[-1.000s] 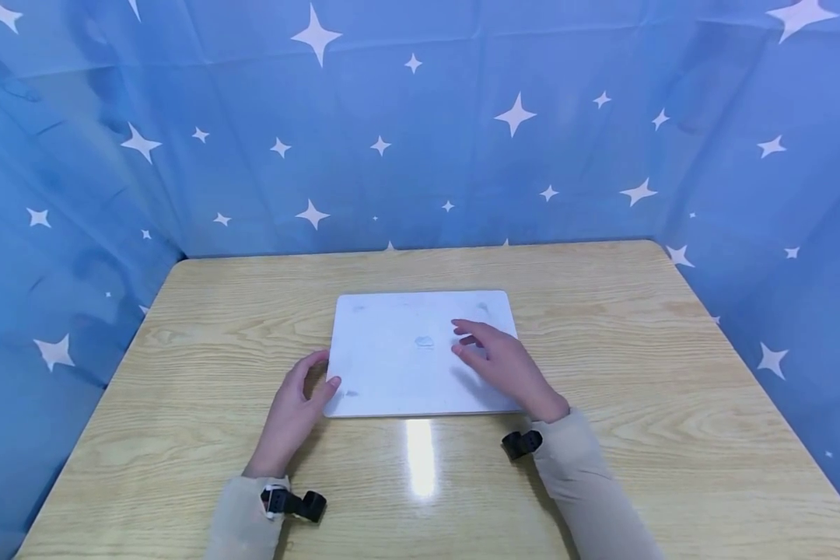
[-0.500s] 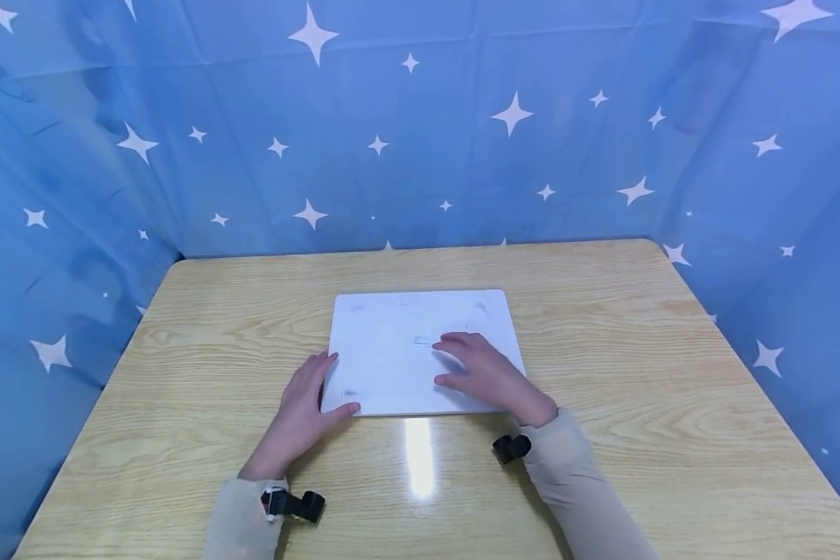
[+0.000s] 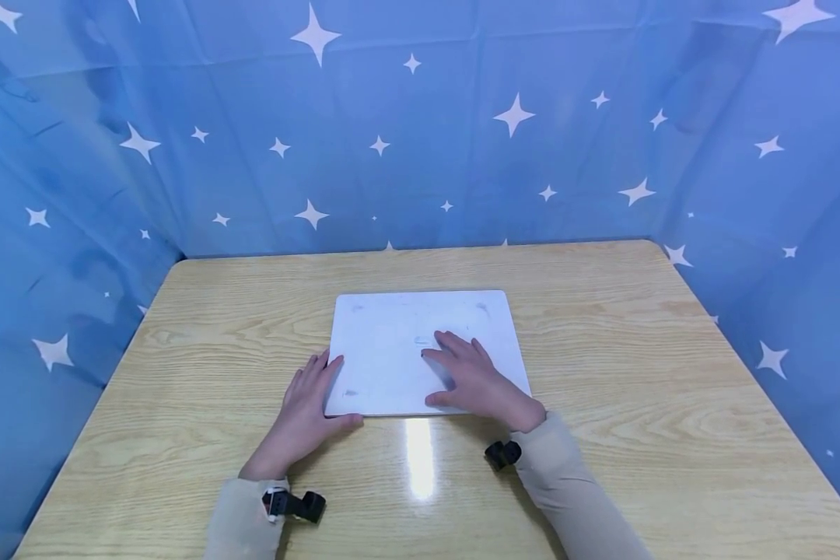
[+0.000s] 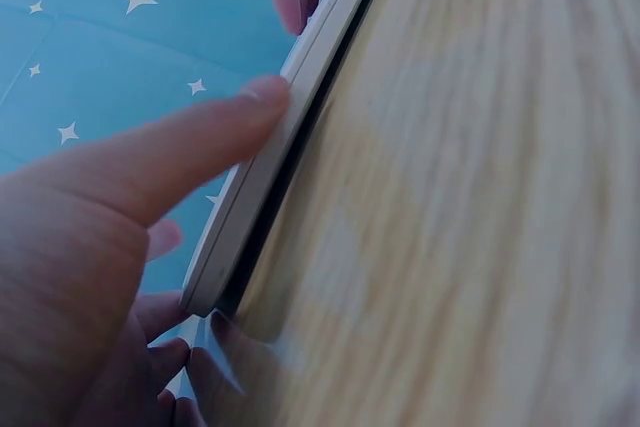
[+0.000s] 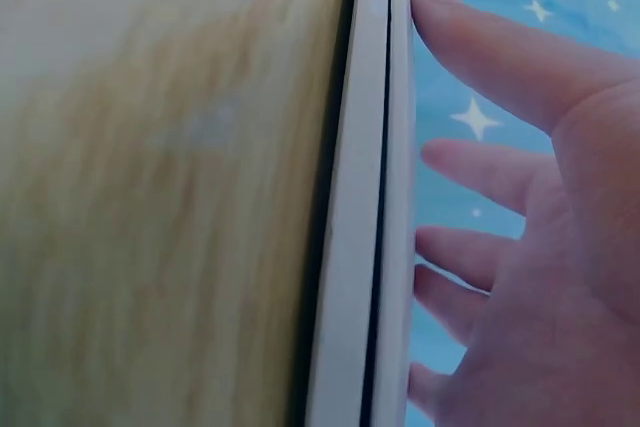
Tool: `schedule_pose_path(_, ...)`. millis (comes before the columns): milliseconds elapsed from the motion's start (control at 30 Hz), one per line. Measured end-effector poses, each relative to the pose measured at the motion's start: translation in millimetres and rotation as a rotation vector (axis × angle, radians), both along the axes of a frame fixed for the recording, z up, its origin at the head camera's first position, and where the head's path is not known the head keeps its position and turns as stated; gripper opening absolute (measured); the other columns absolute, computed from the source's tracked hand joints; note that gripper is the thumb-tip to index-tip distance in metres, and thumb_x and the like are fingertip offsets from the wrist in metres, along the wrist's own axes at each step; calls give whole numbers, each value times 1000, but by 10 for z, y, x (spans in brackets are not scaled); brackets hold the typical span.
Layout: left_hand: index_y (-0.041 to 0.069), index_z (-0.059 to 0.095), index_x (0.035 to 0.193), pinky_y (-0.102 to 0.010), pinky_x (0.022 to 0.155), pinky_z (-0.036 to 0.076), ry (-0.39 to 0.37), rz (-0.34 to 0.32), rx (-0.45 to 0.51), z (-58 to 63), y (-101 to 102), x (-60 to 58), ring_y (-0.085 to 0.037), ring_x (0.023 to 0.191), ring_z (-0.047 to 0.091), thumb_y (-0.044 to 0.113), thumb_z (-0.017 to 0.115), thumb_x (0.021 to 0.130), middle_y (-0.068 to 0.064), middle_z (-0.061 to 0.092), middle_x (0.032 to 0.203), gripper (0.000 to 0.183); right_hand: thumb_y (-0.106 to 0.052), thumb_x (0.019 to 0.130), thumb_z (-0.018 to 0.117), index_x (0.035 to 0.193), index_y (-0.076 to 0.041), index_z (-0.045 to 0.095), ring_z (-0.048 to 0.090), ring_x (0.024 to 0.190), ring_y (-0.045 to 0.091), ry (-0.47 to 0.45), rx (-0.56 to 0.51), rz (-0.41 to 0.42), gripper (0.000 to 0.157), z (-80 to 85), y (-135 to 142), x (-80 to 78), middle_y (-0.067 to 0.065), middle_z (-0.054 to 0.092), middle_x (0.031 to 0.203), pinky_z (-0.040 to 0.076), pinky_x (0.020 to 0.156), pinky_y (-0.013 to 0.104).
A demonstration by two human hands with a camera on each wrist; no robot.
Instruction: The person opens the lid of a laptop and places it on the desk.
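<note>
A closed silver-white laptop (image 3: pixel 385 354) lies flat on the wooden table, with a faint mark at the middle of its lid. At its near left corner is my left hand (image 3: pixel 306 416), fingers along the left side and thumb by the front edge. In the left wrist view that thumb (image 4: pixel 200 147) touches the laptop's edge (image 4: pixel 270 152). Over the right half of the lid my right hand (image 3: pixel 472 385) is spread, palm down. Its fingertips meet the lid in the right wrist view, where a dark seam runs along the laptop's edge (image 5: pixel 352 217).
The light wooden table (image 3: pixel 637 373) extends around the laptop on all sides. A blue curtain with white stars (image 3: pixel 420 140) hangs behind it and at both sides. A bright light reflection lies on the table in front of the laptop. Each wrist carries a small black camera.
My right hand has moved left and toward me, its fingers spreading over the lid. My left hand's fingers have straightened, and its thumb has moved from the lid to the front edge.
</note>
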State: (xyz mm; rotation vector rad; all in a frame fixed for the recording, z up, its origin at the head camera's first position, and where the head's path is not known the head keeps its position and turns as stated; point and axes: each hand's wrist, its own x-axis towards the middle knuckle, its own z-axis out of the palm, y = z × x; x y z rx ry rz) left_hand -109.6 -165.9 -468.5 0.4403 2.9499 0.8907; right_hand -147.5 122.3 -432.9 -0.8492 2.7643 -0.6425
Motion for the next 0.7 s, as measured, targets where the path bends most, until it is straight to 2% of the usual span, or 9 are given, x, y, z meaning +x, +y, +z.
schedule_pose_path(200, 13, 23, 142, -46, 106, 4, -11, 5, -2, 10, 15, 2, -30, 134, 5, 61, 65, 67, -11, 13, 148, 99, -59, 69, 64, 140, -20, 31, 2, 135, 27, -36, 45, -2, 88, 13, -47, 47, 12, 11, 148, 0, 101, 60)
schedule_pose_path(300, 11, 23, 142, -47, 106, 4, -6, 8, 1, 16, 22, 0, -31, 134, 6, 61, 65, 66, -12, 14, 147, 99, -58, 65, 67, 142, -23, 27, 0, 135, 27, -38, 101, -3, 94, 44, -75, 75, 11, 8, 149, 0, 100, 61)
schedule_pose_path(467, 10, 20, 142, -45, 106, 3, -18, 22, -4, 15, 36, 1, -30, 134, 6, 61, 66, 66, -11, 14, 148, 103, -51, 63, 73, 142, -23, 25, 0, 135, 29, -18, 187, 6, 97, 73, -102, 108, 11, 7, 149, 5, 99, 63)
schedule_pose_path(700, 8, 14, 143, -44, 107, 3, -25, 28, -2, 20, 33, 6, -30, 134, 5, 59, 67, 66, -9, 14, 148, 107, -50, 67, 71, 142, -23, 24, 2, 135, 30, 11, 204, 20, 93, 77, -97, 114, 12, 8, 148, 7, 100, 61)
